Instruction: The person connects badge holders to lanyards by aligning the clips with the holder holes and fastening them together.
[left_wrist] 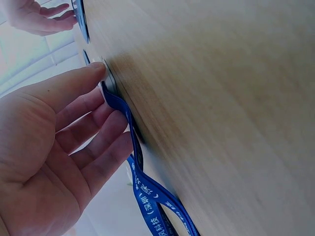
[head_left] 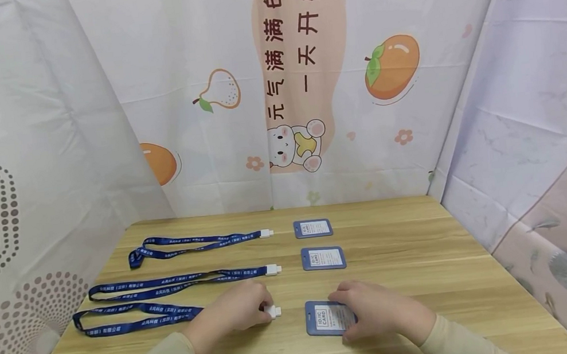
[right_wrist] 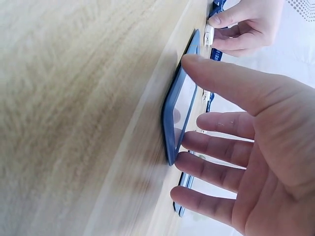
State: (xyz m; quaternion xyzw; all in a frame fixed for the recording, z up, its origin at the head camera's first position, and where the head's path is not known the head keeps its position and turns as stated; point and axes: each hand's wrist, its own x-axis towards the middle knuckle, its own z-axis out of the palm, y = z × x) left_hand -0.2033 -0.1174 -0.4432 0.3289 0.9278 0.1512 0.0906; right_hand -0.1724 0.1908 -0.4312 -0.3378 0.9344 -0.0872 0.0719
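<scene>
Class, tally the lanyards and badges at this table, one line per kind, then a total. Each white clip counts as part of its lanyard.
Lanyards: 3
Badges: 3
Total: 6

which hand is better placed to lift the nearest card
The right hand, likely: its thumb and fingers straddle the nearest card, while the left hand pinches a white clip.
</scene>
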